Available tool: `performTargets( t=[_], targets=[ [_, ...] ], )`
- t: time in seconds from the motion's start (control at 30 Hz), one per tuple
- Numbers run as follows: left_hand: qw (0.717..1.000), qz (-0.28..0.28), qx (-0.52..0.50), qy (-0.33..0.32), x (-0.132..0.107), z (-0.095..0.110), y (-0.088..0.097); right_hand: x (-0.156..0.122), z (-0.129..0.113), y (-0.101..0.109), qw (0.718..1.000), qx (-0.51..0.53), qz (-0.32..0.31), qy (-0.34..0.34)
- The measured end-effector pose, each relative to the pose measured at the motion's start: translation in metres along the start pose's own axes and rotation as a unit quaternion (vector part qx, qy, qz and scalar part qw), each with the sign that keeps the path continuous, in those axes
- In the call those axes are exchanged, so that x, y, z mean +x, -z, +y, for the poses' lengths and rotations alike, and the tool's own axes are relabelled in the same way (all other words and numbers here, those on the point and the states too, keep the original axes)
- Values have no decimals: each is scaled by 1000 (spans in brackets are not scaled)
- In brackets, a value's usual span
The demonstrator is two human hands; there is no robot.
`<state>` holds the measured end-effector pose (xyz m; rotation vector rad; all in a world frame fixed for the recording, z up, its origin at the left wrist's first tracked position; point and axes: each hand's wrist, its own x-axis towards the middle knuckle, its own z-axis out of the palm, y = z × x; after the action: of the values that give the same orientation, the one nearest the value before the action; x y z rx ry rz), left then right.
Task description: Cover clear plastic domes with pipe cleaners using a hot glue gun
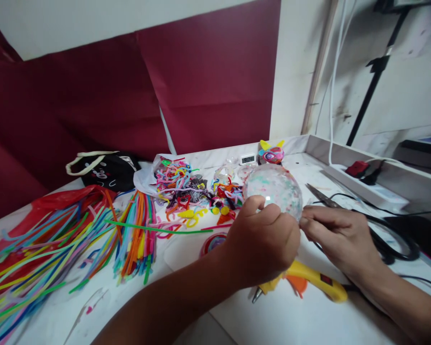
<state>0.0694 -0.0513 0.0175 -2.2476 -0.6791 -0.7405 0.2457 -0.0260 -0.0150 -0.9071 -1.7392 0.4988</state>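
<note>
A round, clear plastic ball (pixel 273 184) with red and green specks is held up over the table's right half. My left hand (pixel 264 239) is closed around its near, lower side, with the fingertips hidden behind the fist. At the ball's lower right edge, my right hand (pixel 335 235) pinches with thumb and forefinger; what exactly lies between the tips is hidden. Below the hands lies a yellow hot glue gun (pixel 318 280), its metal nozzle to the left. Partly behind my left wrist sits a colourful coiled round piece (pixel 214 243).
Bundled pipe cleaners (pixel 138 235) and a looser spread (pixel 50 258) cover the left. Bent pieces (pixel 179 177) are heaped at centre back, near a small digital clock (pixel 247 159) and a colourful horned figure (pixel 272 152). Large scissors (pixel 323 196) and a power strip (pixel 366 187) lie right.
</note>
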Motion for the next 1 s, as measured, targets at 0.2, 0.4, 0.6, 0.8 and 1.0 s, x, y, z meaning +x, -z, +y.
performTargets(
  t=[0.2,0.4,0.6,0.8,1.0],
  targets=[
    [1000,2,-18,6,0,-2,2,-1,2,0,997,-27,0,79],
    [999,-17,-32,14,0,-4,3,-2,-1,1,990,-61,11,126],
    [996,-60,-50,46,1,-5,5,-2,-6,-1,986,-86,21,138],
    [990,-81,-90,68,0,-8,4,-2,-4,1,977,-116,28,178],
    [979,-135,-111,102,3,-6,8,-4,-5,2,964,-154,35,215]
  ],
)
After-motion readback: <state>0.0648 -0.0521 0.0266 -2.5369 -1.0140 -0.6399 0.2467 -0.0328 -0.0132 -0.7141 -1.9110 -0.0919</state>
